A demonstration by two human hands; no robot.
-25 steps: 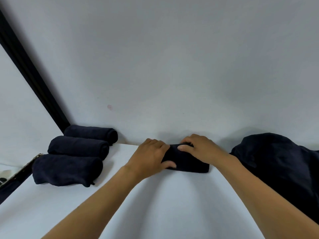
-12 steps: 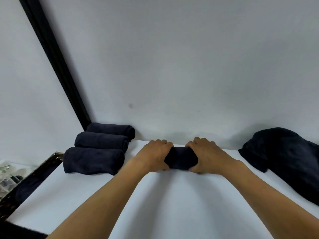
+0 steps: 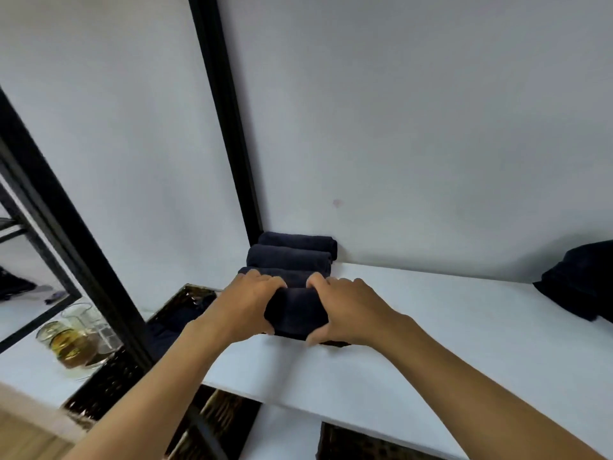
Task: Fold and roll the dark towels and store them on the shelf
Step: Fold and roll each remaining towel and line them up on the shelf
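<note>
A rolled dark towel (image 3: 295, 312) lies on the white shelf (image 3: 431, 327), just in front of three other rolled dark towels (image 3: 288, 258) lined up toward the wall corner. My left hand (image 3: 242, 305) grips the roll's left end and my right hand (image 3: 348, 313) grips its right end, fingers over the top and thumbs at the near side. The nearest stored roll is partly hidden behind my fingers. A loose heap of dark towels (image 3: 580, 283) sits at the shelf's far right.
A black upright post (image 3: 229, 121) stands in the corner behind the rolls. Below left are a dark wicker basket (image 3: 109, 380) and glass jars (image 3: 73, 340) on a lower surface. Another wicker basket (image 3: 358, 443) shows under the shelf's front edge.
Both hands have carried the roll left along the shelf, from the middle to right in front of the three stored rolls. The view has swung left, and the loose heap now sits at the right edge.
</note>
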